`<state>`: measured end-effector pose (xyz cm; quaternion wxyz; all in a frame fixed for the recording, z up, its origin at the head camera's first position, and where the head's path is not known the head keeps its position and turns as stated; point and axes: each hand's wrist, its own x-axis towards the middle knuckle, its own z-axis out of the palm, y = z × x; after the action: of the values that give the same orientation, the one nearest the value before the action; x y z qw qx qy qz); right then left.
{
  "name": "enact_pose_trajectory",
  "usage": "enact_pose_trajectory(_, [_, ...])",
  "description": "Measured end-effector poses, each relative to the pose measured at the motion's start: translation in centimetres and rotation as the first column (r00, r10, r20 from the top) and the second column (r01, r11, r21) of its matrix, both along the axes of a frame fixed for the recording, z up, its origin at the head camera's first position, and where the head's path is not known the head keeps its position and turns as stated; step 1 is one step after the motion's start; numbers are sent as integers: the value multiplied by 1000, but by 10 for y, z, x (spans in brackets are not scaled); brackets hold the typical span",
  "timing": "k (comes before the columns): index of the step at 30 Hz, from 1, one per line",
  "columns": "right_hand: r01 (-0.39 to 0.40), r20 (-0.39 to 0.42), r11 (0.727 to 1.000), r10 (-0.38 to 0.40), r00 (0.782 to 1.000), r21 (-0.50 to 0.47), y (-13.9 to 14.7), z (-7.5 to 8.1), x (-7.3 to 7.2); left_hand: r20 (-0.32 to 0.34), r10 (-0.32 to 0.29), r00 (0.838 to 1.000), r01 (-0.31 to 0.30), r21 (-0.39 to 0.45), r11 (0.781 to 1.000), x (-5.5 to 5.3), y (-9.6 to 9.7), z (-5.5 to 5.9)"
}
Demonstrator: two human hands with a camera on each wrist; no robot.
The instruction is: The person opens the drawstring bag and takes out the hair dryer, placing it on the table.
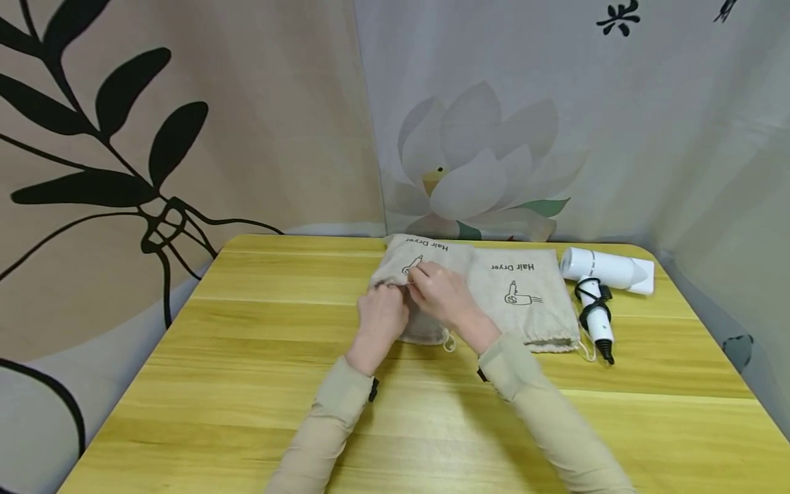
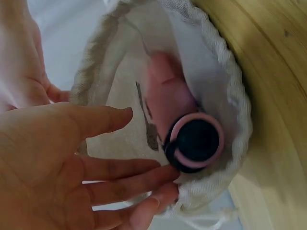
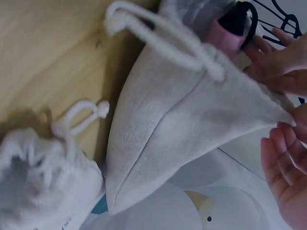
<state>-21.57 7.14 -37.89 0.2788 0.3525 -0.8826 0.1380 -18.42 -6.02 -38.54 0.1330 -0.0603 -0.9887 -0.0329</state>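
A beige drawstring bag (image 1: 426,250) printed "Hair Dryer" lies under both hands at the table's far side. Its mouth faces the left wrist camera, showing a pink hair dryer (image 2: 172,98) inside, with a dark round end and black cord. My left hand (image 2: 57,158) reaches into the mouth; its thumb is extended and its fingers lie beside the dryer's near end. In the right wrist view, my right hand (image 3: 290,175) pinches the bag's rim at a corner. The head view hides the fingertips of the left hand.
Right of this bag lies a second "Hair Dryer" bag (image 1: 512,315) with a white drawstring. Beside it, a white hair dryer (image 1: 605,269) has its black cord wrapped round the handle. The wooden table (image 1: 259,322) meets a patterned curtain (image 1: 296,123) behind.
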Motion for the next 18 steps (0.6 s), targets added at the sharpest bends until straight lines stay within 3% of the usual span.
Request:
enact_pose_trajectory(7, [-17,94,1000,17,995,3,2,-11,-1,43,49,998,-52,62,997,-11,-10,-11])
enact_pose_trajectory(11, [43,177,999,-43,983,3,16,-18,-7,60,41,997,-47,89,995,-18,-19,-18])
enact_pose_trajectory(15, [165,295,986,-155,943,-10,36,-24,-16,66,29,997,-36,107,994,-24,-26,-23])
enact_pose_trajectory(18, [259,393,966,-230,890,-22,50,-29,-24,83,24,996,-34,118,992,-29,-31,-25])
